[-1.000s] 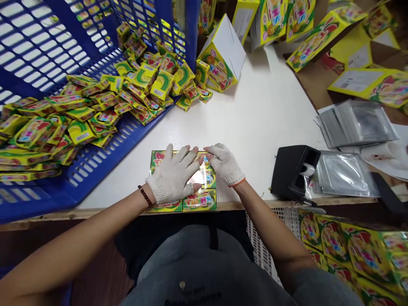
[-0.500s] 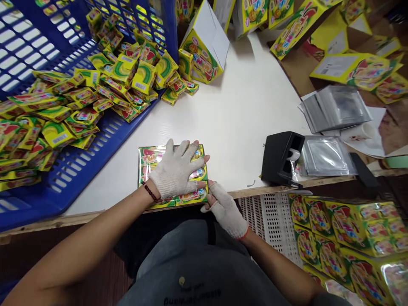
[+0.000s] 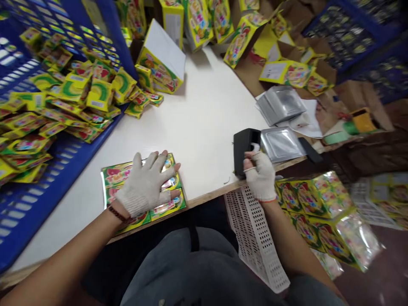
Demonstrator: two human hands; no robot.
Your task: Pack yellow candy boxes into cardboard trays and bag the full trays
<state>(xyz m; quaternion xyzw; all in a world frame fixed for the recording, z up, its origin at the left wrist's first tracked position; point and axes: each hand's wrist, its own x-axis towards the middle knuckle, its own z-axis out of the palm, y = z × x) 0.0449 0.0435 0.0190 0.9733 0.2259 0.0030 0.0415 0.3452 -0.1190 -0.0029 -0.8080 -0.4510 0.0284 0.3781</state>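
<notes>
My left hand (image 3: 145, 187), in a white fingerless glove, lies flat with fingers spread on a shiny film-wrapped pack of candy boxes (image 3: 170, 207). This pack rests on the white table at its front edge, partly hidden under the palm. At the black tape dispenser (image 3: 239, 153), my right hand (image 3: 261, 176), gloved the same way, has thumb and fingers pinched together by the tape end. A white tape core shows just above the fingertips; the strip of tape itself is hard to make out.
A blue crate (image 3: 86, 159) full of small yellow-green boxes stands left. Larger display boxes (image 3: 162, 63) line the back. Clear plastic sleeves (image 3: 282, 144) lie beyond the dispenser. Below the table edge are a white perforated basket (image 3: 258, 238) and finished-looking packs (image 3: 306, 195).
My right hand has left the pack's corner and moved right to the tape dispenser. My left hand stays flat on the pack. The view has turned to the right.
</notes>
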